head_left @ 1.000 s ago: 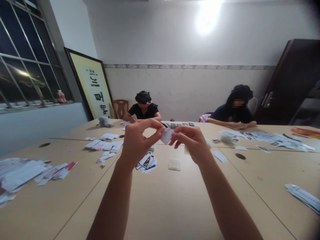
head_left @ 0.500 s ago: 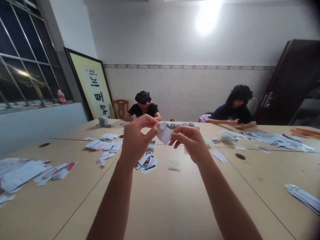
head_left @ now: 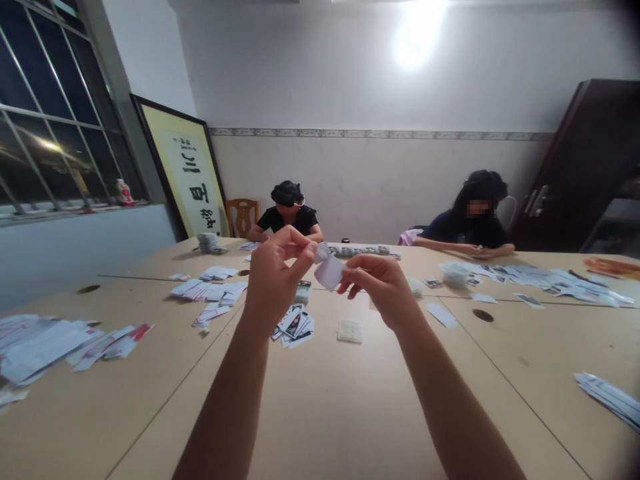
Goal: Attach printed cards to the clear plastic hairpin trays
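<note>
In the head view, my left hand [head_left: 280, 273] pinches a small, translucent, film-like piece [head_left: 323, 251] between thumb and fingertips. My right hand [head_left: 377, 283] grips a small white card [head_left: 330, 274] by its right edge. Card and film meet in mid-air above the table; whether they are joined I cannot tell. Below my left hand lies a loose pile of printed cards [head_left: 295, 325], with a small stack of cards [head_left: 303, 291] just behind it. A flat clear packet [head_left: 349, 331] rests on the table between my forearms.
White and red paper slips [head_left: 47, 347] spread over the left side of the table [head_left: 330, 413]. More cards and papers [head_left: 540, 277] lie at the right, near a clear plastic bundle [head_left: 455, 273]. Two people sit across the table. Long strips [head_left: 607, 399] lie at the right edge.
The white card has tilted slightly down, and a notch now shows between it and the translucent piece. The hands of the person at the right have come together lower.
</note>
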Demonstrator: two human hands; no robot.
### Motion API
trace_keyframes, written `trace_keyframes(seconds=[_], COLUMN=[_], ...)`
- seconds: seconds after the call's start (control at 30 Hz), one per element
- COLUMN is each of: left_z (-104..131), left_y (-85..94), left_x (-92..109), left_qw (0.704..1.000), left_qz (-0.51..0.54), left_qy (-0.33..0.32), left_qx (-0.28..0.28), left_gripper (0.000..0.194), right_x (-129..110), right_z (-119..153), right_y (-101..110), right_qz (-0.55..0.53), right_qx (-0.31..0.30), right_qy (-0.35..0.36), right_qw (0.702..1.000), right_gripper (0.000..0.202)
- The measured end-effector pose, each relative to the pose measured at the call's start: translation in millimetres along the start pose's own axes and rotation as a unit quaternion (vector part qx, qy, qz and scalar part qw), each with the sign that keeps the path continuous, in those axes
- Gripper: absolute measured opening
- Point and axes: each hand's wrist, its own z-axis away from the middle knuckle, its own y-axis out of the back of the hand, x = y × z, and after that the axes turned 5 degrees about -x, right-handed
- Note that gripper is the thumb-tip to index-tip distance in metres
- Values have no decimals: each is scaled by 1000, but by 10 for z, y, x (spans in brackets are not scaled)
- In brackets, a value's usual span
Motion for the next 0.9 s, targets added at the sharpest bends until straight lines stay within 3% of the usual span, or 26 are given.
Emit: trace_keyframes(seconds=[0.33,0.9], left_z=[-25,-106], left_y=[42,58], left_x=[-78,-306], left_qw=[999,994], left_qz=[25,102], left_qy=[9,30], left_qx=[36,19], left_gripper=[17,24], right_x=[14,49], right_z=[-15,-68], right_y=[-7,11], right_qz=[10,4], right_qx=[5,19], right_qy=[-9,-34], right_qw=[1000,999], right_gripper=[18,14])
